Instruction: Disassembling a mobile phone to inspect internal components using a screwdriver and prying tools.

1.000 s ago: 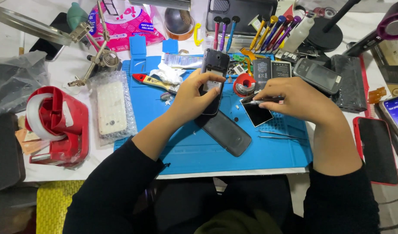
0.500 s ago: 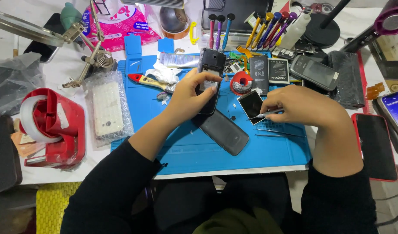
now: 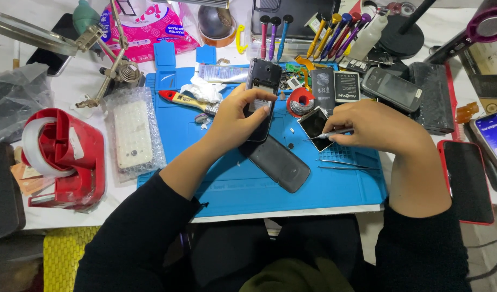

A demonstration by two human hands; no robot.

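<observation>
While the left hand (image 3: 235,121) clamps the opened phone (image 3: 262,94) upright over the blue mat (image 3: 232,184), the right hand (image 3: 375,127) pinches tweezers (image 3: 335,132) shut on a small dark screen panel (image 3: 315,123) — a thin, tilted part likely to slip or crack if squeezed.

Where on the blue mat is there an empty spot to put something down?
The blue mat is bare along its near edge, below the black back cover and the tweezers. The far edge, by the solder reel and batteries, is crowded.
</observation>
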